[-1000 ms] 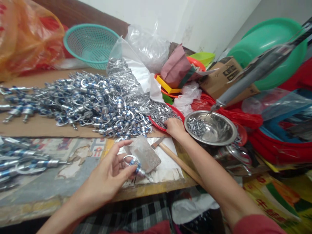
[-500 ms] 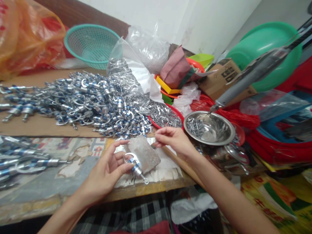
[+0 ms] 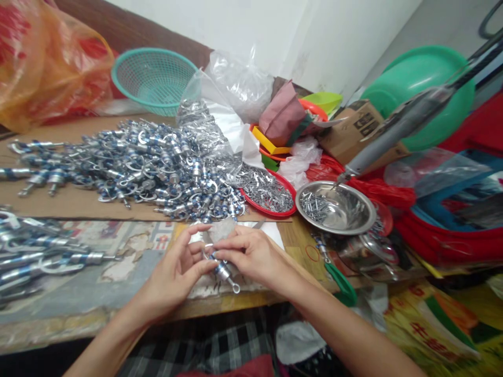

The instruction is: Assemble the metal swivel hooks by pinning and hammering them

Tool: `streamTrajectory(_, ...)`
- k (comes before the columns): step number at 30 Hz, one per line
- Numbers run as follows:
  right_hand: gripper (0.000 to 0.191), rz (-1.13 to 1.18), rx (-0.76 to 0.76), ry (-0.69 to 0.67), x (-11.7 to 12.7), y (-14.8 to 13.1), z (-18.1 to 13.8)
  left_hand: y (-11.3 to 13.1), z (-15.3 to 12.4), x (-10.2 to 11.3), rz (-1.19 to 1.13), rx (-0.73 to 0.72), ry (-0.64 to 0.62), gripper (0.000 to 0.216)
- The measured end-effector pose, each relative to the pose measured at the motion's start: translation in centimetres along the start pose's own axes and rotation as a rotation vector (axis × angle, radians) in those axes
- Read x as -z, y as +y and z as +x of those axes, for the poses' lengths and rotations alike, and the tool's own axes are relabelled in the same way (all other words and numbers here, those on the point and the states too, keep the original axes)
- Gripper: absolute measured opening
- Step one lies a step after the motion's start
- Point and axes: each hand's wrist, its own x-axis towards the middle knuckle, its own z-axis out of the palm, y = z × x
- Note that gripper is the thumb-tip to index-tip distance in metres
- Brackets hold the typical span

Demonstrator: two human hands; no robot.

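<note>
My left hand (image 3: 167,280) is closed on a blue-and-silver metal fitting (image 3: 223,272). It has a small ring at its lower end and a pale curved hook at its upper end, mostly covered by fingers. My right hand (image 3: 257,256) meets it from the other side, thumb and fingers pinched at the fitting's upper part. Anything small inside that pinch is hidden. Behind the fingers, a grey metal block (image 3: 225,229) lies on white paper at the bench edge, largely covered.
A heap of similar fittings (image 3: 149,162) lies on cardboard, with more at left. Beyond my right hand are a red plate (image 3: 293,201) of small metal pieces and a steel bowl (image 3: 353,220) of pins. A grey tool shaft (image 3: 377,149) slants over the bowl. Green-handled pliers (image 3: 340,285) overhang the edge.
My right hand has moved left and down from beside the red plate to the fitting, now covering much of the block. My left hand keeps its hold in nearly the same place.
</note>
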Motion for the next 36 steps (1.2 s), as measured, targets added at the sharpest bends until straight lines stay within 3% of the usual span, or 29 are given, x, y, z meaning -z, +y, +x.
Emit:
streamTrajectory(3,0.016,0.109,-0.002,0.212,1.0,0.8,-1.0,0.2,0.0,-0.1,0.016,0.011,0.029,0.052)
streamTrajectory(6,0.020,-0.077,-0.142,0.365,3.3,3.0,-3.2,0.4,0.0,-0.3,0.024,0.014,0.037,0.049)
streamTrajectory(10,0.030,-0.456,-0.356,0.076,5.4,6.5,-6.5,0.5,-0.1,-0.3,0.022,0.025,0.037,0.048)
streamTrajectory(13,0.022,-0.443,-0.415,-0.003,5.4,7.0,-7.6,0.4,-0.1,-0.3,0.033,0.032,0.047,0.049)
streamTrajectory(16,0.020,-0.348,-0.367,0.152,5.3,5.1,-7.4,0.4,-0.1,-0.3,0.031,0.034,0.046,0.050)
streamTrajectory(18,0.022,-0.296,-0.244,0.219,5.5,3.1,-7.3,0.4,-0.1,-0.3,0.032,0.035,0.041,0.050)
streamTrajectory(22,0.045,-0.253,0.077,0.239,5.7,-0.3,-7.6,0.5,-0.1,-0.3,0.054,0.036,0.052,0.053)
streamTrajectory(24,0.052,-0.278,0.145,0.207,5.4,-1.0,-7.9,0.5,-0.1,-0.3,0.060,0.031,0.057,0.053)
streamTrajectory(28,0.050,-0.390,0.092,-0.007,4.5,-1.1,-8.4,0.5,-0.1,-0.4,0.077,0.021,0.067,0.052)
streamTrajectory(31,0.049,-0.372,0.081,0.062,4.3,-1.0,-8.5,0.4,0.0,-0.4,0.087,0.030,0.066,0.052)
streamTrajectory(36,0.044,-0.290,-0.019,0.028,4.5,0.4,-7.7,0.4,0.0,-0.1,0.120,0.043,0.085,0.054)
